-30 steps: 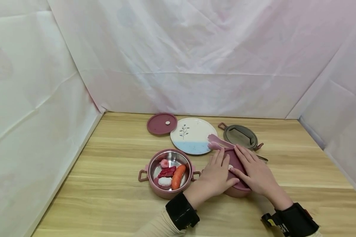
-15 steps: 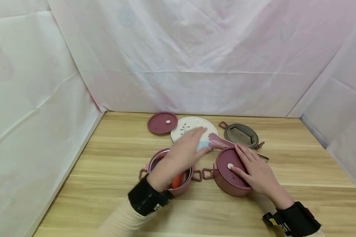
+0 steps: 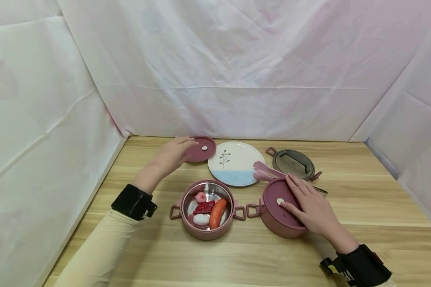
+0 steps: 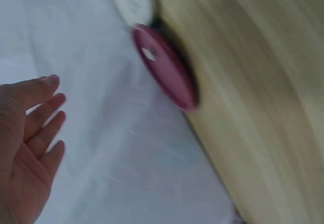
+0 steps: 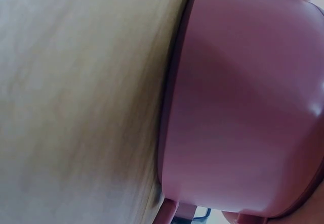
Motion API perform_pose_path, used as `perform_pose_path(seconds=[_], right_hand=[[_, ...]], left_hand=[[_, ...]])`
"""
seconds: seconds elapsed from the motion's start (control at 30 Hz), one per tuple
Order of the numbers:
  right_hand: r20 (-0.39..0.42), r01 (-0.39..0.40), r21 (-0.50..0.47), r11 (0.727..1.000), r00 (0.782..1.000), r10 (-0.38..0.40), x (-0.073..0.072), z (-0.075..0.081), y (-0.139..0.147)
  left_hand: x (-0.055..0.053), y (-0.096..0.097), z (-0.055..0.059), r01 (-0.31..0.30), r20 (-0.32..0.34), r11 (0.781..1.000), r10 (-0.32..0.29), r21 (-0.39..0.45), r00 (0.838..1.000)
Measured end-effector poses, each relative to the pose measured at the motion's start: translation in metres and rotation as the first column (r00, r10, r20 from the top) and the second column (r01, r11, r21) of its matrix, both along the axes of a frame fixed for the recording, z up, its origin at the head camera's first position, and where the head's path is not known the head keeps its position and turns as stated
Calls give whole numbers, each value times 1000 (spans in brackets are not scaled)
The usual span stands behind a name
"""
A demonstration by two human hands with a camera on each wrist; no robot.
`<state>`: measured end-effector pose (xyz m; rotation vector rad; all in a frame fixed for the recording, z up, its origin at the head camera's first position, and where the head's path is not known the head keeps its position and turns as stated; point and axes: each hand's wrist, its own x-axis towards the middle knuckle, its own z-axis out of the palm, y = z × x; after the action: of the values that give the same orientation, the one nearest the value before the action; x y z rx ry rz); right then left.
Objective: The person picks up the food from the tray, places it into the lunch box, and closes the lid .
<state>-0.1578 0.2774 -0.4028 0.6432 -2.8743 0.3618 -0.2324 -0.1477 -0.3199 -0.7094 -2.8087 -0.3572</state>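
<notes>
My right hand [image 3: 310, 207] rests with extended fingers on the lid of a closed maroon pot [image 3: 278, 223], its thumb beside the white knob. In the right wrist view the pot's wall [image 5: 243, 97] fills most of the picture. My left hand [image 3: 170, 155] is held in the air, fingers relaxed, overlapping the left edge of a loose maroon lid [image 3: 202, 149] in the head view. The left wrist view shows that hand [image 4: 30, 143] holding nothing, apart from the lid [image 4: 164, 67]. An uncovered pot [image 3: 206, 235] holds a sausage [image 3: 218, 213], dark red pieces, a white piece and a pink piece.
A white and blue plate [image 3: 237, 159] lies at the back beside the loose lid. Pink scalloped utensils [image 3: 267, 171] lie between plate and closed pot. A dark lidded pan [image 3: 292, 163] stands behind the right hand. White cloth [image 3: 215, 71] hangs around the table.
My left hand has lifted off the closed pot's lid and swung left over the uncovered pot toward the loose lid. The right hand has stayed on the closed pot.
</notes>
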Motion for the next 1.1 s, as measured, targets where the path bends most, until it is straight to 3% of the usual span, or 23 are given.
perform_pose_path(seconds=[0.13, 0.23, 0.33, 0.43, 0.47, 0.53, 0.6, 0.83, 0.93, 1.1], right_hand=[[-7, 3, -8, 1000, 1000, -3, 2, 0, 2], [-2, 1, -9, 1000, 1000, -1, 2, 0, 2], [8, -1, -10, 1000, 1000, 1, 3, -2, 1], [2, 0, -13, 1000, 1000, 0, 4, -2, 1], [-2, 0, -14, 1000, 1000, 0, 5, -2, 1], [-9, -1, -14, 1000, 1000, 1, 6, -2, 1], [-13, -1, -17, 1000, 1000, 1, 6, -1, 1], [-11, 5, -11, 1000, 1000, -5, 6, 1, 1], [-4, 8, -11, 1000, 1000, -8, 7, 1, 1], [-7, 5, -16, 1000, 1000, -5, 7, 1, 1]], left_hand=[[-17, -16, -27, -28, 35, 997, 30, -69, 999], [-26, -25, -49, -49, 102, 993, 60, -109, 993], [-29, -30, -66, -113, 257, 994, 112, -11, 960], [-28, -31, -77, -117, 323, 993, 112, -5, 940], [-28, -31, -78, -110, 330, 994, 108, -13, 938], [-27, -31, -81, -48, 266, 995, 69, -88, 962], [-27, -31, -81, -23, 209, 992, 49, -123, 977], [-26, -35, -82, 37, 128, 972, -7, -231, 992], [-22, -38, -81, 31, 135, 981, -6, -190, 991], [-9, -42, -68, 42, 116, 999, -40, -20, 992]])
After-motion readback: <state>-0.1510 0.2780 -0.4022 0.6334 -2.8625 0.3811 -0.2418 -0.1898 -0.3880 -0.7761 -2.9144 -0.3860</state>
